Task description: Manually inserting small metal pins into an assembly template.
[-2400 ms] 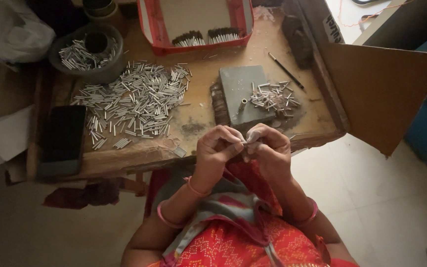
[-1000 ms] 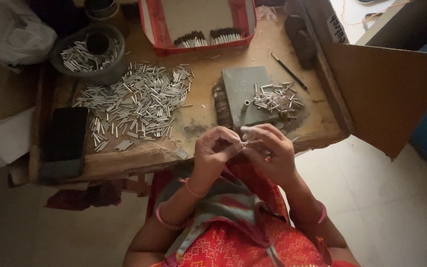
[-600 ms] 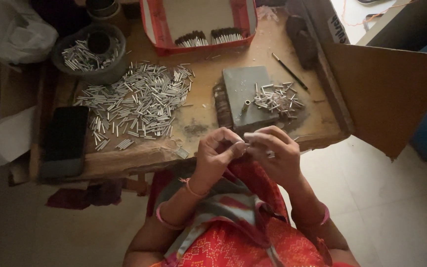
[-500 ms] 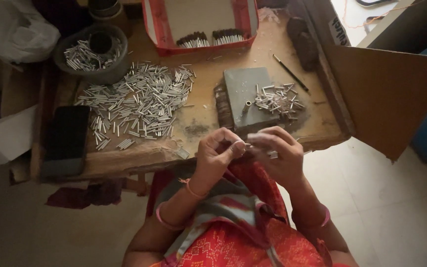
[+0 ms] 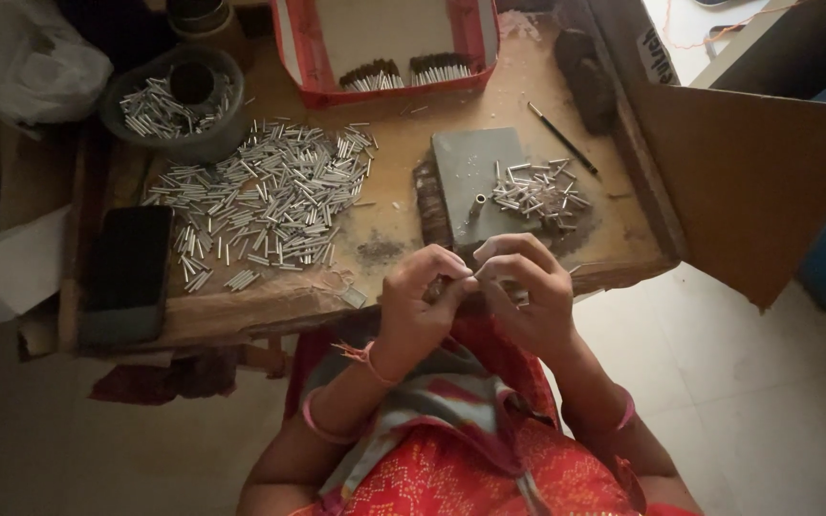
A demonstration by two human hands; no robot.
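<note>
At the worn wooden bench's [image 5: 270,306] near edge, the left hand [image 5: 418,306] and right hand [image 5: 528,296] meet fingertip to fingertip, both grips pinched on a small thin metal tube [image 5: 470,280]. Shiny loose tubes [image 5: 270,196] lie heaped at ten o'clock; a grey slab [image 5: 470,172] sits at twelve.

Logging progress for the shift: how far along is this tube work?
Looks done: two rows of dark-tipped tubes stand in the red tray. In hand: left hand and right hand meet at the fingertips on something small, too small to identify. Left, judging by bulk: the big loose pile on the table, a small pile by the grey block, more in the bowl. Likely early.
</note>
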